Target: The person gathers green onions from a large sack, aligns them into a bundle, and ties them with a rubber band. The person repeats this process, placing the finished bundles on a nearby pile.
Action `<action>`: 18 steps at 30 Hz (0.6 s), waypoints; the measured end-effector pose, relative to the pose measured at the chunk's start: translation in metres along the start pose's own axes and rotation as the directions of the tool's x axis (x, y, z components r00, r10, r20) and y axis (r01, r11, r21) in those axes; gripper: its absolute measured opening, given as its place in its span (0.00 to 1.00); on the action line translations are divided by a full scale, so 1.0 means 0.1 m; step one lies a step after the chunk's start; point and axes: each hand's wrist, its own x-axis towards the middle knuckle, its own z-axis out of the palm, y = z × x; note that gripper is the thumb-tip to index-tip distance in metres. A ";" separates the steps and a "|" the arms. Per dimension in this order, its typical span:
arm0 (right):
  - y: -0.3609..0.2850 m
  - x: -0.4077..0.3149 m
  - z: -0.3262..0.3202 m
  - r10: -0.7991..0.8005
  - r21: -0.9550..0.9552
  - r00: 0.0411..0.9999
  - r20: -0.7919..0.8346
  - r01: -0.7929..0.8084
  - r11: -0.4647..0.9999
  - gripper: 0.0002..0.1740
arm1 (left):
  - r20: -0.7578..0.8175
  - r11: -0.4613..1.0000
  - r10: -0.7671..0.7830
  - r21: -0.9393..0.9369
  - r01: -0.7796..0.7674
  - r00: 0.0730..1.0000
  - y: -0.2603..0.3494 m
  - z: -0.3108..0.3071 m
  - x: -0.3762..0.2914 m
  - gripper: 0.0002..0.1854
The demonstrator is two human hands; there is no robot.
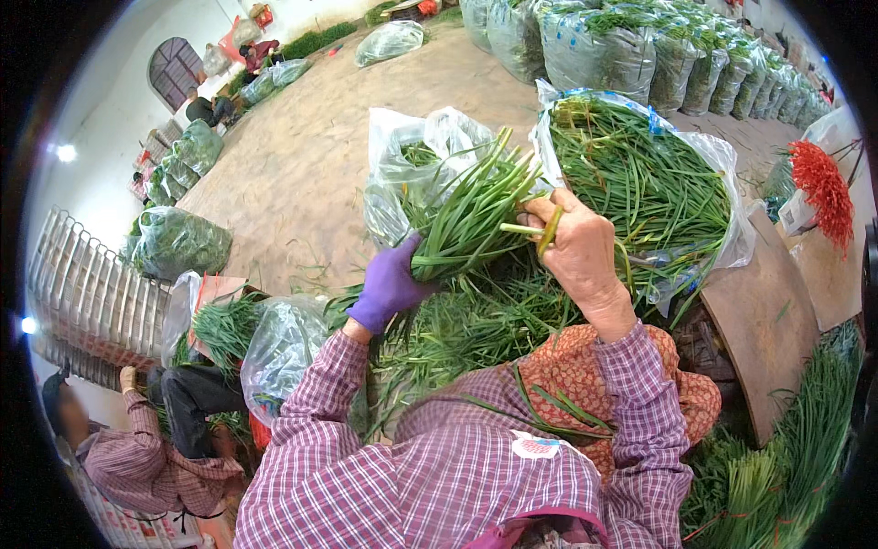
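My left hand (392, 283), in a purple glove, grips a thick bunch of long green leafy stalks (473, 213), which look like garlic chives. The pale stem ends point up and to the right. My bare right hand (579, 247) is beside those stem ends and pinches a pale stalk with a yellowed leaf (547, 232). Loose green leaves (473, 322) lie heaped below both hands, in front of my lap. Just beyond my right hand stands an open clear plastic bag (737, 233) filled with the same greens. Another clear bag (391, 144), partly hidden by the bunch, holds some leaves.
A brown board (761, 329) leans at my right, near tied bundles of greens (754, 480) and a hanging clump of red ties (820, 185). Packed bags (597, 62) line the back right. At left sits a co-worker (151, 460) near a clear bag (285, 343).
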 end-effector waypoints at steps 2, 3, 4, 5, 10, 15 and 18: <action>0.06 -0.02 -0.03 0.033 0.059 0.999 -0.040 -0.030 0.998 0.08 | -0.043 0.999 0.033 0.041 -0.031 0.999 0.00 0.00 0.00 0.46; 0.11 -0.03 -0.05 0.044 0.064 0.996 -0.071 -0.040 0.997 0.09 | -0.050 0.998 0.025 0.065 -0.022 0.998 -0.01 -0.01 0.01 0.47; 0.17 -0.02 -0.08 0.062 0.056 0.994 -0.089 -0.057 0.997 0.08 | -0.074 0.996 0.029 0.089 -0.022 0.997 -0.01 -0.02 0.00 0.48; 0.25 -0.01 -0.11 0.058 0.050 0.992 -0.109 -0.053 0.997 0.08 | -0.099 0.993 0.034 0.114 -0.022 0.995 -0.02 -0.03 0.00 0.48; 0.56 -0.06 -0.35 0.189 0.097 0.969 -0.158 -0.175 0.980 0.05 | -0.101 0.963 0.061 0.267 -0.032 0.993 -0.02 -0.12 0.00 0.46; 0.68 -0.11 -0.51 0.308 0.118 0.939 -0.150 -0.293 0.949 0.07 | -0.143 0.951 0.123 0.301 -0.075 0.982 0.04 -0.14 0.04 0.47; 0.78 -0.18 -0.51 0.325 0.099 0.927 -0.187 -0.311 0.945 0.08 | -0.189 0.938 0.219 0.312 -0.153 0.957 0.07 -0.14 0.09 0.47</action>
